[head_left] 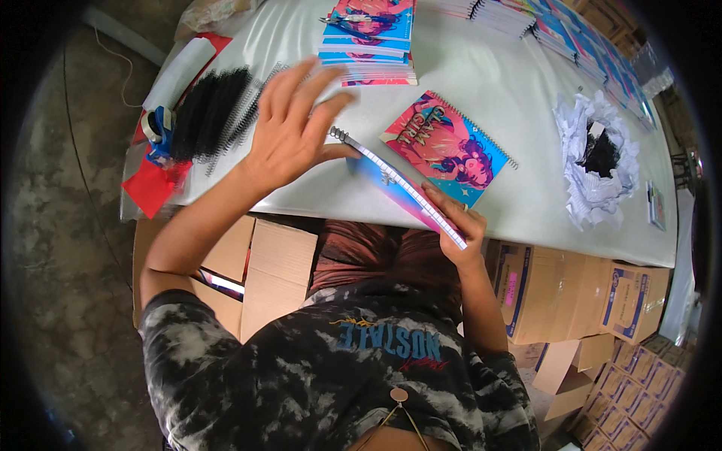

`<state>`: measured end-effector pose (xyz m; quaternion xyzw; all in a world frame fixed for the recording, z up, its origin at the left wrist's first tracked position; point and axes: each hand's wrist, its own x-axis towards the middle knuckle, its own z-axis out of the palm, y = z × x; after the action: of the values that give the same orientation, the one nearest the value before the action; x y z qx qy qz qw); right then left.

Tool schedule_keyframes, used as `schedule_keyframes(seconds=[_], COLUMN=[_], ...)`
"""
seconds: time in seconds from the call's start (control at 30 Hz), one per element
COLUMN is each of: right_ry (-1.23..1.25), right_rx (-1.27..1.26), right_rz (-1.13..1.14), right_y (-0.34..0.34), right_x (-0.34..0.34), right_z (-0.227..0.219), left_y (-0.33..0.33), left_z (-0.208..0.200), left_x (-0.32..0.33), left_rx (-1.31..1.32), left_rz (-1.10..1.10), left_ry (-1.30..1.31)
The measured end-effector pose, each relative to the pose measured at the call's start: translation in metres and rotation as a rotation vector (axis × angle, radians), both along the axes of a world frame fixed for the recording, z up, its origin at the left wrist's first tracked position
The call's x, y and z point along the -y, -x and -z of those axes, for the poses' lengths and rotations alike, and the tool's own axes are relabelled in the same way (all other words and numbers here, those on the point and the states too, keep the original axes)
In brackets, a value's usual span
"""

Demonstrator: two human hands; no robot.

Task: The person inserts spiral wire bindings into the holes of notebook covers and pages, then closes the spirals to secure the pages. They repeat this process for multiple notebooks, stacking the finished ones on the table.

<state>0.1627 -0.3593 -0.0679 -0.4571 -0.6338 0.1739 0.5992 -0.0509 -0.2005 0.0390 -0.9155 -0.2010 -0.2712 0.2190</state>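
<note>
A notebook (410, 184) is tilted edge-on above the table's near edge, its white page edges facing up. My right hand (459, 218) grips its lower right end, fingers on one side. At the other end a short piece of black spiral coil (338, 134) sticks out. My left hand (289, 131) is by that end with fingers spread and slightly blurred; its thumb lies at the notebook's corner, and I cannot tell whether it touches. Just beyond, a spiral-bound notebook (451, 146) with a pink and blue illustrated cover lies flat on the table.
Pliers (350, 28) rest on a notebook stack (368, 56) at the back. Many black spiral coils (214, 109) lie left, beside a blue tape dispenser (158, 135). Crumpled white paper (575, 169) holds black scraps at right. More stacks (590, 45) stand back right; cardboard boxes (556, 293) sit below.
</note>
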Motion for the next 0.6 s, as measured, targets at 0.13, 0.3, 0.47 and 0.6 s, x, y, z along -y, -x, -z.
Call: schedule_keyframes(seconds=[0.13,0.3,0.47,0.6], right_ry=[-0.024,-0.132,-0.153,-0.181], right_rx=[0.012,0.053,0.022,0.139], right_rz=[0.013,-0.117,-0.025,-0.151], right_y=[0.008,0.015,0.012,0.020], right_x=[0.002,0.000,-0.002,-0.006], right_z=[-0.001,0.002,0.015,0.000], left_y=[0.038,0.035,0.030,0.035], left_z=[0.131,0.094,0.123,0.143], left_x=[0.025,-0.029,0.025,0.045], left_rx=[-0.331,0.411,0.039,0.273], left_rz=[0.166,0.126,0.272,0.258], left_ry=[0.138,0.028,-0.096,0.090])
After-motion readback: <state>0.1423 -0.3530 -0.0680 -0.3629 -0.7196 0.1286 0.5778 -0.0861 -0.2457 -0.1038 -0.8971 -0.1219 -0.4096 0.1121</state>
